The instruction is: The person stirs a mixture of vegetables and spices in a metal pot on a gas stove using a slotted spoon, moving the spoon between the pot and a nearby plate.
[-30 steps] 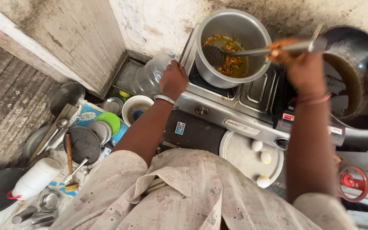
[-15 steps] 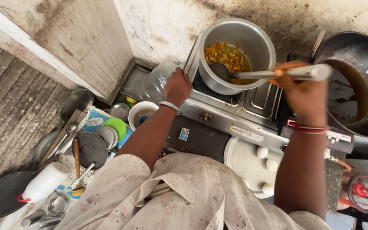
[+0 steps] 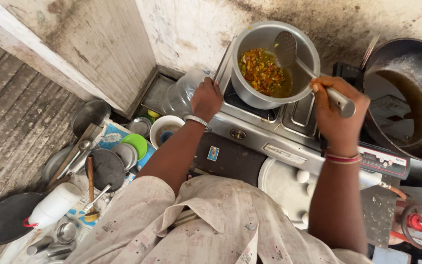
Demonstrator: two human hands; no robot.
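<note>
The ladle (image 3: 308, 68) has swung upright, handle in the right hand (image 3: 340, 115) grip.

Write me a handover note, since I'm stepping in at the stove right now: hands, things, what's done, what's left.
Right hand: gripping the handle of the slotted ladle, whose head is raised inside the steel pot.
Left hand: resting at the pot's left edge, by the clear plastic jar.
Pot sits on the stove, holding a chopped vegetable mix in liquid.
Done: mix is in the pot.
Left: likely more stirring. The dark wok beside it holds only residue.
</note>
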